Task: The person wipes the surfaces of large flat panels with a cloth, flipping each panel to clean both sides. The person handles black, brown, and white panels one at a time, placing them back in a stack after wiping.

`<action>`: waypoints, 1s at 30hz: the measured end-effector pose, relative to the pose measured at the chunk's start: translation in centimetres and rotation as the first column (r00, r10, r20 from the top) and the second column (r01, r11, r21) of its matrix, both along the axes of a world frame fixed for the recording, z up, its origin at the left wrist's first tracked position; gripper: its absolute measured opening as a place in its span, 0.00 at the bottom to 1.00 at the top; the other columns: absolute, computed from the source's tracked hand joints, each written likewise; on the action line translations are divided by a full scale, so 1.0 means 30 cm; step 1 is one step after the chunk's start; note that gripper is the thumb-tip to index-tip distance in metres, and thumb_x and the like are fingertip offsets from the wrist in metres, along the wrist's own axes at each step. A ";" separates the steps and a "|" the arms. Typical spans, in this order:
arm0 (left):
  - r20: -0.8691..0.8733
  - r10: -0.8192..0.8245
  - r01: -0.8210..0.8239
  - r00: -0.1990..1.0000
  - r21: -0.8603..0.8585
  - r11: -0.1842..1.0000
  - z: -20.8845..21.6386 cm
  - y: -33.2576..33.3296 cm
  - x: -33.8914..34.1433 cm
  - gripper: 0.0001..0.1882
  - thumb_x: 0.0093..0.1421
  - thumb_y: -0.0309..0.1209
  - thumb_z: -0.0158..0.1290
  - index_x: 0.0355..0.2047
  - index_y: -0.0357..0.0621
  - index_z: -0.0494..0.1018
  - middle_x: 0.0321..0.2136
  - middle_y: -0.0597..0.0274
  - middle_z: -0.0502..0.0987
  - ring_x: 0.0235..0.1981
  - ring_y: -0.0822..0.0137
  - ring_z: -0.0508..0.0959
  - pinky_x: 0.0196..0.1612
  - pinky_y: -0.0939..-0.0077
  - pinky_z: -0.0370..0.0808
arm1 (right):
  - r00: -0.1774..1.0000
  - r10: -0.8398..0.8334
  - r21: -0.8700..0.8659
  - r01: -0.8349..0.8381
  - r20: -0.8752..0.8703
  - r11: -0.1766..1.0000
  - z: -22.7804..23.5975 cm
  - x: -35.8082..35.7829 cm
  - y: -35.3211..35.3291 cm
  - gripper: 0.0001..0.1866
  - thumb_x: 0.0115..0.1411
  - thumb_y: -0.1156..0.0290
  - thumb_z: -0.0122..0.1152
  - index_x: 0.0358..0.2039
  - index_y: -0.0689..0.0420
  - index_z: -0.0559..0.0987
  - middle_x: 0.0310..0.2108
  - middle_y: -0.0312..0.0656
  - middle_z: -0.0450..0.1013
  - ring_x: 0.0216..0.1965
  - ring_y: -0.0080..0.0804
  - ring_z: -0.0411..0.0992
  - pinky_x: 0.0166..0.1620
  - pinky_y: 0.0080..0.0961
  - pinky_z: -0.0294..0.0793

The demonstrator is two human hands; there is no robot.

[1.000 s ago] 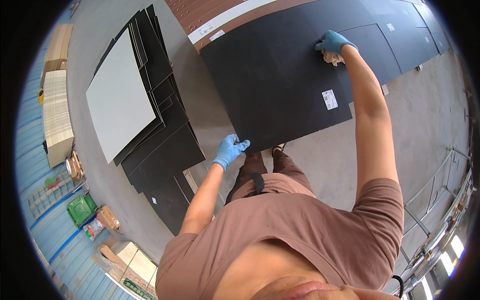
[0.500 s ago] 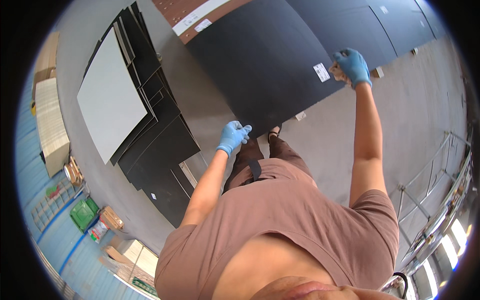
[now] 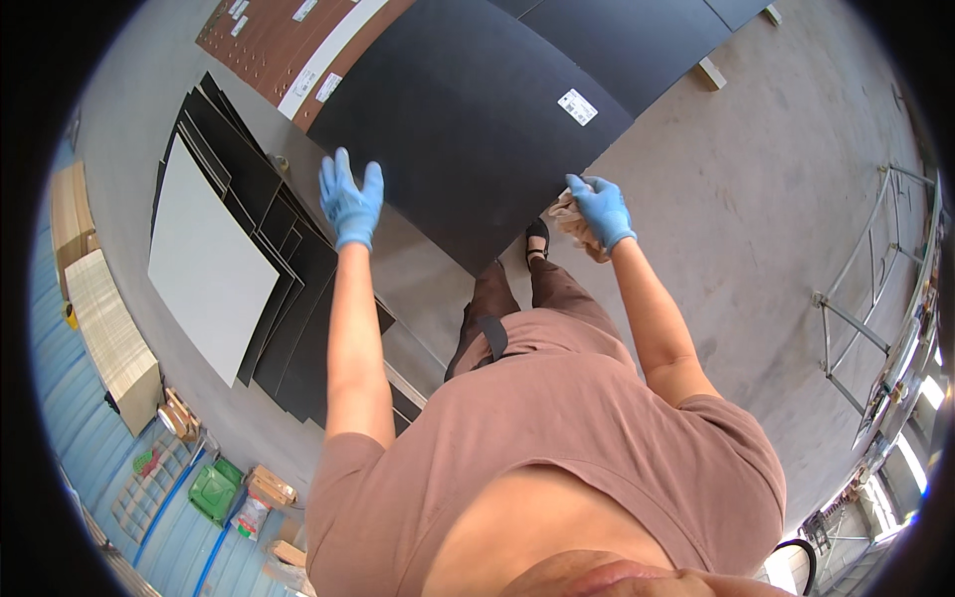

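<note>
A large black panel [image 3: 468, 109] lies in front of me, one corner pointing toward my legs, with a white label [image 3: 577, 107] near its right edge. My left hand [image 3: 350, 202], in a blue glove, is open with fingers spread beside the panel's left edge; whether it touches the edge I cannot tell. In a matching glove, my right hand [image 3: 604, 211] is closed on a crumpled beige cloth [image 3: 569, 221] at the panel's right edge. Part of the cloth hangs below the fingers.
More black panels [image 3: 637, 45] extend at far right, with a wooden block [image 3: 710, 75] at their edge. Brown perforated boards [image 3: 269, 45] lie at far left. Leaning to my left are stacked dark sheets and a pale sheet [image 3: 204, 264]. A metal frame [image 3: 856, 323] stands right.
My right hand has come nearer and leftward with the cloth. My left hand has moved forward and left, and its fingers have spread. The view has shifted over the panels.
</note>
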State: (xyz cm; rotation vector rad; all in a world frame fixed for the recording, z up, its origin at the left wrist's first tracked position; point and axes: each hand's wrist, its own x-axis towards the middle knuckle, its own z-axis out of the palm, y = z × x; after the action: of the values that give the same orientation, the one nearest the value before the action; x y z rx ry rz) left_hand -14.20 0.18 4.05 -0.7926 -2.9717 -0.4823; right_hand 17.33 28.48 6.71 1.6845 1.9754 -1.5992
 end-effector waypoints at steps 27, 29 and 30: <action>0.126 -0.028 0.074 0.992 -0.376 0.923 -0.070 0.241 -0.340 0.50 0.65 0.67 0.42 0.76 0.46 0.50 0.77 0.47 0.43 0.78 0.47 0.40 0.73 0.33 0.39 | 0.972 0.081 0.177 -0.121 0.218 0.977 0.052 -0.100 -0.064 0.22 0.63 0.53 0.57 0.33 0.63 0.83 0.35 0.57 0.81 0.40 0.56 0.80 0.47 0.46 0.76; 0.129 -0.027 0.073 0.991 -0.371 0.926 -0.075 0.237 -0.335 0.50 0.65 0.67 0.42 0.76 0.45 0.50 0.77 0.47 0.43 0.78 0.47 0.40 0.73 0.33 0.38 | 0.970 0.078 0.176 -0.120 0.231 0.977 0.050 -0.102 -0.065 0.23 0.63 0.53 0.57 0.33 0.63 0.83 0.35 0.57 0.81 0.40 0.56 0.80 0.46 0.46 0.76; 0.127 -0.028 0.074 0.991 -0.374 0.924 -0.077 0.236 -0.334 0.50 0.65 0.67 0.42 0.76 0.45 0.50 0.77 0.47 0.44 0.78 0.47 0.40 0.73 0.33 0.38 | 0.968 0.081 0.180 -0.126 0.237 0.976 0.046 -0.102 -0.065 0.23 0.62 0.53 0.57 0.33 0.63 0.83 0.35 0.57 0.81 0.40 0.56 0.80 0.46 0.46 0.76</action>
State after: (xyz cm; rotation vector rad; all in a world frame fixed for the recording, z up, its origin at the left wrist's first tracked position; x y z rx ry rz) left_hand -24.23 7.27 1.74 -0.8969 -3.2112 0.0553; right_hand 14.27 26.51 8.10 1.7077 2.1163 -1.1526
